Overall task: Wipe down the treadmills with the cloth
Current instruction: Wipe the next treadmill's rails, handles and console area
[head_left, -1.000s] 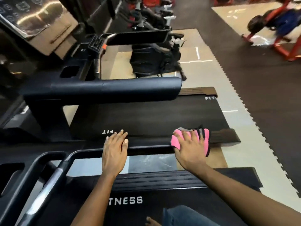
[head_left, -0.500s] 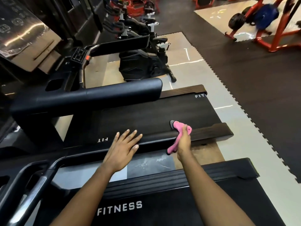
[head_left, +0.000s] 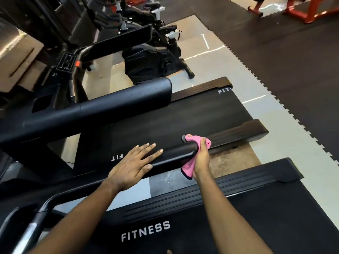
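Shifts from pressing the pink cloth flat to wrapping it round the handrail end: right hand clamped on it, left hand spread flat on the handrail. Top likely finished.

Open passage lies above the neighbouring treadmill's belt and over the floor strip between the two decks. The near handrail and the far handrail flank this belt as raised barriers.

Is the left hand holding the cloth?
No, the right hand grips the pink cloth at the end of the handrail; the left hand lies flat on it.
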`<action>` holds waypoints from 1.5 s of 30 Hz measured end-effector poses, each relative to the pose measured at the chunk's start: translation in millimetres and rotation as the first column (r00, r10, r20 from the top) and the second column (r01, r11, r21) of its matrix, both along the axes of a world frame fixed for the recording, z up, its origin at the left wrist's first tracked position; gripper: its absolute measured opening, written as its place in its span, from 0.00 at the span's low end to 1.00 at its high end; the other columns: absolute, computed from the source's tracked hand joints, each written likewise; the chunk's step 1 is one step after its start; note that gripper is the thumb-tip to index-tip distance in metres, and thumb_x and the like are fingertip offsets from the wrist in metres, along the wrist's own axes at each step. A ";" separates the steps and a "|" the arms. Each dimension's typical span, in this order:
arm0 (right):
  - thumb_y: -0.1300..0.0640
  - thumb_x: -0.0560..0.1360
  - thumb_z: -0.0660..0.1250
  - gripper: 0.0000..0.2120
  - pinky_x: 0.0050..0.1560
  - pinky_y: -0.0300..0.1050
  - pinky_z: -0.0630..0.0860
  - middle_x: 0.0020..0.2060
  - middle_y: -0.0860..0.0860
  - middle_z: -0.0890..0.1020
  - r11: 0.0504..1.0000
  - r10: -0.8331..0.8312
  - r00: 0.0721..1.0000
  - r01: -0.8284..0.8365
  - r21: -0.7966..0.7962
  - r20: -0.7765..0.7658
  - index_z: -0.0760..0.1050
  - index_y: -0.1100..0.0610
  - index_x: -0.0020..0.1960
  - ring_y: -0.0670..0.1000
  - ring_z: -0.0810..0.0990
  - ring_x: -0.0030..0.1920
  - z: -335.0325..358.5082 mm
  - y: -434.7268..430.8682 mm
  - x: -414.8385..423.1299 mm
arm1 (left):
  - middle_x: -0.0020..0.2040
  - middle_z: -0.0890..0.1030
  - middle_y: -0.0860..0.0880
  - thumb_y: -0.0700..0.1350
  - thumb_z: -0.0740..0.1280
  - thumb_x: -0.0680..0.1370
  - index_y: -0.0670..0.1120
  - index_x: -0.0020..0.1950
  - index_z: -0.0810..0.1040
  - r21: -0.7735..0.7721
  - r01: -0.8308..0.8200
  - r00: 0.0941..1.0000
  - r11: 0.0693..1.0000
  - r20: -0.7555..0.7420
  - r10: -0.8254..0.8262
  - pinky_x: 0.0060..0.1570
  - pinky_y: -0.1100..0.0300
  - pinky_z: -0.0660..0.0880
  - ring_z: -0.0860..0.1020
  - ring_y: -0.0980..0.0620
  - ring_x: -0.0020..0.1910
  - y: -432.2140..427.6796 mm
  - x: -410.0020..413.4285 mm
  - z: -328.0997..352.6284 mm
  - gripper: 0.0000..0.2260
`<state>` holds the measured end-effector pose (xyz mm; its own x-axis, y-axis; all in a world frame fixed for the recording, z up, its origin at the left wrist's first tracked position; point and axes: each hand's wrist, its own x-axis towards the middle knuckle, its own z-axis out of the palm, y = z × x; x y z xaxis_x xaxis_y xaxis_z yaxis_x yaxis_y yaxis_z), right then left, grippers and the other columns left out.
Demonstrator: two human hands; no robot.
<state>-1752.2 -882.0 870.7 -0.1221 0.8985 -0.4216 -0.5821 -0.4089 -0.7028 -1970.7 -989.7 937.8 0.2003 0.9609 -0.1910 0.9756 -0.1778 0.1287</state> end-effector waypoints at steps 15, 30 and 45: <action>0.44 0.73 0.73 0.23 0.62 0.52 0.79 0.56 0.64 0.82 0.954 -0.179 0.956 0.110 -0.278 -0.235 0.76 0.60 0.59 0.60 0.83 0.57 -51.7 -10.5 -35.7 | 0.80 0.60 0.59 0.56 0.47 0.86 0.63 0.81 0.53 -0.027 0.007 0.991 1.000 0.136 -0.004 0.77 0.48 0.58 0.55 0.58 0.80 1.5 -3.4 -1.4 0.22; 0.34 0.82 0.49 0.33 0.61 0.52 0.76 0.62 0.59 0.82 0.849 -0.447 0.790 0.227 -0.478 -0.419 0.75 0.57 0.69 0.58 0.80 0.62 -54.3 -57.8 -108.1 | 0.79 0.63 0.57 0.54 0.49 0.86 0.60 0.82 0.53 -0.020 0.104 0.963 0.994 0.253 -0.096 0.75 0.46 0.62 0.58 0.57 0.79 4.1 -12.9 -3.2 0.23; 0.31 0.81 0.50 0.35 0.71 0.56 0.71 0.64 0.60 0.81 0.870 -0.344 0.828 0.104 -0.481 -0.443 0.75 0.57 0.69 0.59 0.80 0.64 -57.6 -113.5 -167.9 | 0.80 0.60 0.58 0.54 0.49 0.86 0.58 0.81 0.59 0.028 0.065 0.932 0.998 0.355 -0.070 0.76 0.45 0.60 0.58 0.59 0.79 -1.4 -15.1 -5.8 0.22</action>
